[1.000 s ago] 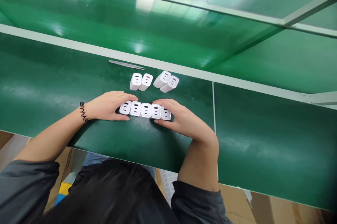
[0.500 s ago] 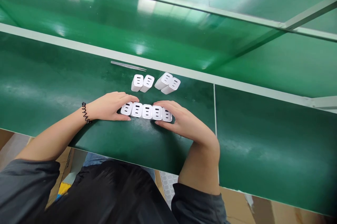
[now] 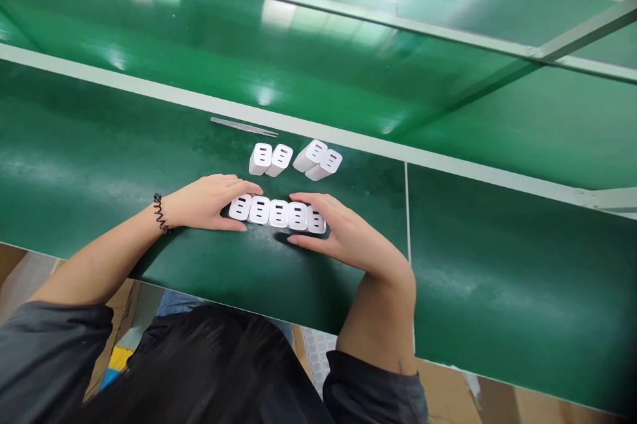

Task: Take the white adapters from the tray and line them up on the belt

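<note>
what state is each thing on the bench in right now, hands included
Row of five white chargers: side by side, ports up
Left back pair of chargers: side by side, ports up
Right back pair of chargers: side by side, ports up
Tweezers: lying down, tips slightly apart
Left hand: curved around the row's left end, grip unclear
Right hand: around the right end, thumb spread clear
</note>
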Demonstrator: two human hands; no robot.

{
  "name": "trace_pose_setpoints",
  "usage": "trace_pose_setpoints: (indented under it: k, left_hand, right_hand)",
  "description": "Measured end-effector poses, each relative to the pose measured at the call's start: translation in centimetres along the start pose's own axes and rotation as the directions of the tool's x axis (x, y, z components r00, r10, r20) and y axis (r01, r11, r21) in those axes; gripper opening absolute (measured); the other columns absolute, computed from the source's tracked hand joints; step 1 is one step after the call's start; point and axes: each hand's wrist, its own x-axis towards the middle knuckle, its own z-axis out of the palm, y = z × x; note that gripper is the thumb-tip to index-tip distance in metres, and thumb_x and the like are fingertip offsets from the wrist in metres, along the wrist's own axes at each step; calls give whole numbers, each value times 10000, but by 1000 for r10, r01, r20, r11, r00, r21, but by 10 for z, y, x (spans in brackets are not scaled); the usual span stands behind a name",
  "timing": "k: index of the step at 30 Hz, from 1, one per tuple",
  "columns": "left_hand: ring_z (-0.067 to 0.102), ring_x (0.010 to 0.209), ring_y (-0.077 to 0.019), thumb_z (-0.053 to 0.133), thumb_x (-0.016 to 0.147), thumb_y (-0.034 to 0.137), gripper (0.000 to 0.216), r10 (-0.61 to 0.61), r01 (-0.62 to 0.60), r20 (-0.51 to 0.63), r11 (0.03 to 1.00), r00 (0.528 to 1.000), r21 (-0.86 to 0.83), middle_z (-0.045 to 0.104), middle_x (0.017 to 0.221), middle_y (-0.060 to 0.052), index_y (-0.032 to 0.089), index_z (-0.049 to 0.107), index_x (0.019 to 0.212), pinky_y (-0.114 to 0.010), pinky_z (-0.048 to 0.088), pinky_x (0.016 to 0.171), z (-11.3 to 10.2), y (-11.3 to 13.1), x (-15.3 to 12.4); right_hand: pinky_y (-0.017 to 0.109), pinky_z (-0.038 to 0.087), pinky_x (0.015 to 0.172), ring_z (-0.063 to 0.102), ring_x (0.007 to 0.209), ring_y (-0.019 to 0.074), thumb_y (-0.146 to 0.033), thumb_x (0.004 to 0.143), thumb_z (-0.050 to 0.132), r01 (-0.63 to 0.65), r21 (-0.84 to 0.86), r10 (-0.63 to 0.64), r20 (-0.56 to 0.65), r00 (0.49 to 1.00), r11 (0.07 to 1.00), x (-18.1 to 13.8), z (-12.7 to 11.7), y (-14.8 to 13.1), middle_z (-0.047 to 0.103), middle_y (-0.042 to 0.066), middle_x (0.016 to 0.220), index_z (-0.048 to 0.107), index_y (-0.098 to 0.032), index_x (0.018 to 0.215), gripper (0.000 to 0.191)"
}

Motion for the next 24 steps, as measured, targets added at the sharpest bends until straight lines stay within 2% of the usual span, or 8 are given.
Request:
trace_pose_setpoints:
  k: [6, 16, 24]
  left_hand:
    - [617, 1085, -226, 700, 880, 433, 576, -1, 1, 8, 1000, 1000, 8, 627, 1271, -104, 183, 459, 1340, -304, 441, 906, -4, -2, -2]
    - [622, 1046, -228, 696, 866, 450, 553, -42, 39, 77, 999, 996, 37, 643, 1244, -70, 209, 493, 1320, -303, 426, 855, -10, -1, -3]
    - [623, 982, -206, 689, 890, 346, 447, -22, 20, 33, 999, 999, 38, 665, 1156, -68, 190, 524, 1275, -281, 423, 800, -6, 0, -2]
  right_hand:
    - [506, 528, 984, 602, 1183, 333, -558, 858, 628, 16, -8, -16, -11, 1000, 1000, 1, 0, -1, 628, 112, 1299, 516, -259, 1326, 567]
    - [496, 517, 982, 590, 1176, 325, -545, 867, 628, 12, -2, -12, 2, 1000, 1000, 3, 0, -2, 631, 113, 1272, 533, -242, 1285, 525]
    - [495, 504, 988, 582, 1172, 324, -523, 876, 623, 15, 17, -15, 5, 1000, 1000, 4, 0, -3, 635, 107, 1263, 551, -244, 1250, 472]
